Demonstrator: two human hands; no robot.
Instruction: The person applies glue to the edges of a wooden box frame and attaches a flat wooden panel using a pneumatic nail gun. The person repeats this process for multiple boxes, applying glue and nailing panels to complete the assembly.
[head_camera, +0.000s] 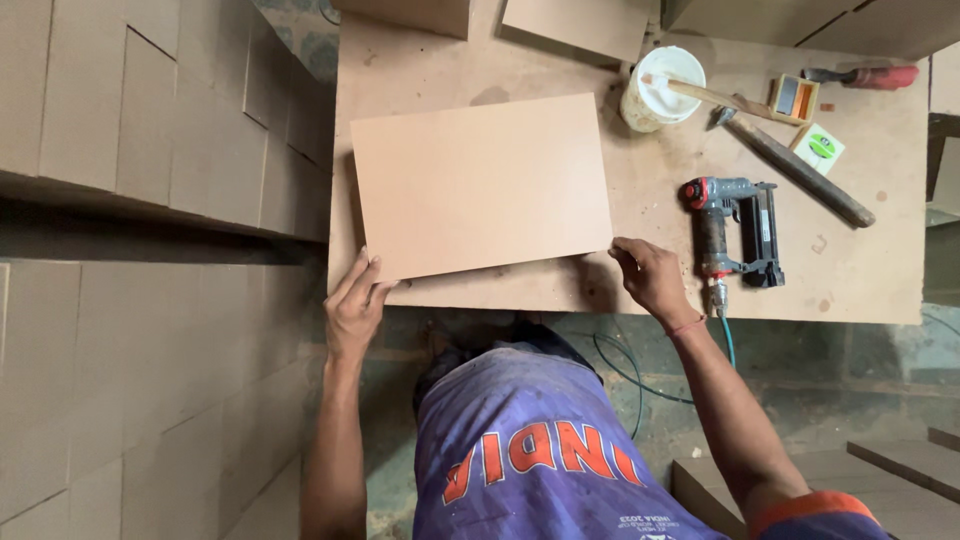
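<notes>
A: What do the 2 hands have?

B: Each grip is closed on a near corner of 1 flat brown board (481, 185). The left hand (352, 308) pinches the near-left corner, thumb on top and fingers along the edge. The right hand (650, 277) clamps the near-right corner. The board runs away from both grips and lies on the table (880, 290), slightly skewed to its edge.

A: Why hold it at the corners?

B: As I judge it, a hand at each end keeps a wide, thin sheet level and lets it be turned or slid without flexing.

A: And past the right grip?

B: Just beyond it lies a red and grey nail gun (733, 232), its hose dropping off the table's near edge, within easy reach. Farther off lies a hammer (790, 165), then a white tub (659, 87) with a stick resting in it, and a red-handled tool (868, 77) at the far edge.

A: Left of the left grip?

B: Stacks of similar boards (150, 130), well apart from it.
</notes>
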